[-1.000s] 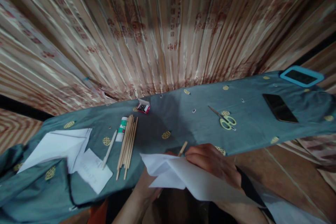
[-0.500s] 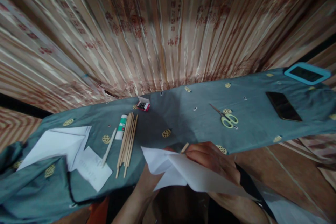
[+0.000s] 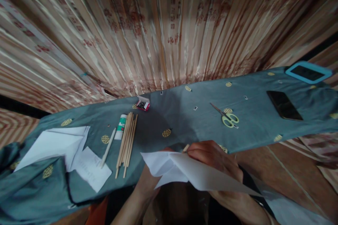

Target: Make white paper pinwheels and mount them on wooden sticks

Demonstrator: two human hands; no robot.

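Observation:
Above the near table edge, a folded white paper (image 3: 200, 172) hangs between my two hands. My right hand (image 3: 211, 156) is closed on its top side, fingers curled. The end of a wooden stick (image 3: 186, 148) pokes out beside those fingers; the rest of the stick is hidden. Behind the paper's left part, my left hand (image 3: 150, 179) grips it, with most of its fingers covered by the sheet. Left of my hands lie a bundle of wooden sticks (image 3: 127, 144), a glue stick (image 3: 120, 126) and a white pencil-like stick (image 3: 108, 147).
Green-handled scissors (image 3: 229, 119), a dark phone (image 3: 284, 105) and a blue-framed tablet (image 3: 308, 72) lie to the right. A small open box of dark pins (image 3: 143, 104) sits at the back. White paper sheets (image 3: 52, 146) and a paper slip (image 3: 92, 170) rest left on the green cloth (image 3: 182, 119).
Little differs. The view has shifted slightly, and the right hand with the paper has tilted a touch. Both hands keep their hold.

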